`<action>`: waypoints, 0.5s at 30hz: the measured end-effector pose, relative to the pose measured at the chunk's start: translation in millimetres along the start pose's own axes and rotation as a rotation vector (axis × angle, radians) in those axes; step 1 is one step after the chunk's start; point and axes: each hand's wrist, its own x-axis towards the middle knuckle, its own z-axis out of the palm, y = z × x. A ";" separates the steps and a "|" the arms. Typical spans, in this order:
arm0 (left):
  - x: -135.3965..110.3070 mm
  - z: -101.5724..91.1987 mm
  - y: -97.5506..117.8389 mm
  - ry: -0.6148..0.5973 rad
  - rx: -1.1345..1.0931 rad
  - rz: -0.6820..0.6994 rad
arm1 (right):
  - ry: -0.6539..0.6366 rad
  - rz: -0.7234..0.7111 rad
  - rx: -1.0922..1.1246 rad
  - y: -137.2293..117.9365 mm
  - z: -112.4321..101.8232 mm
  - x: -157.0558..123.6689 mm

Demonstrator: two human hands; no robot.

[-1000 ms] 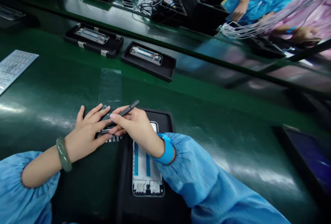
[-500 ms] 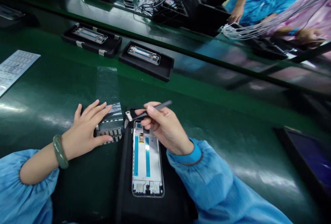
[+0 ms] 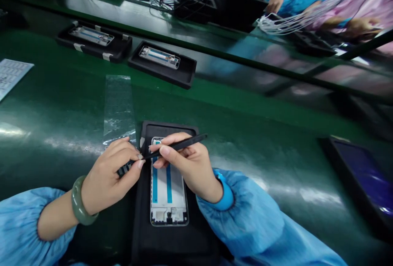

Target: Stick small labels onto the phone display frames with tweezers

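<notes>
My right hand (image 3: 193, 170) grips black tweezers (image 3: 192, 140), their tip pointing left. At that tip, the thumb and forefinger of my left hand (image 3: 107, 176) are closed on a small silvery piece (image 3: 140, 156), mostly hidden by the fingertips. Below my right hand, a white phone frame (image 3: 176, 194) with blue strips lies in a black tray (image 3: 162, 243); its upper part is partly covered by my fingers. Beside the tray, a clear plastic sheet (image 3: 118, 100) lies on the bench, its near end with small dark pieces (image 3: 124, 170) partly under my left hand.
Two black trays (image 3: 119, 55) (image 3: 186, 71) holding phone frames stand at the back. A printed white sheet (image 3: 14, 75) lies far left. At the right is a dark tray (image 3: 362, 176) with a bluish panel. Cables (image 3: 285, 24) and co-workers' hands (image 3: 276, 1) are beyond the ledge.
My left hand has lifted off the plastic sheet and moved right, closing at the tweezers' tip. My right hand has come down slightly with the tweezers and the small silvery piece. The view has shifted a little.
</notes>
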 end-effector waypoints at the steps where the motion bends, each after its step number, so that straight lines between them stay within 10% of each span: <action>1: 0.0 -0.7 -0.5 -0.008 0.012 0.004 | 0.001 -0.005 -0.026 0.4 0.2 -1.0; 15: 0.9 -1.8 -13.0 -0.116 0.333 0.239 | 0.215 -0.079 -0.230 -2.2 -40.3 13.9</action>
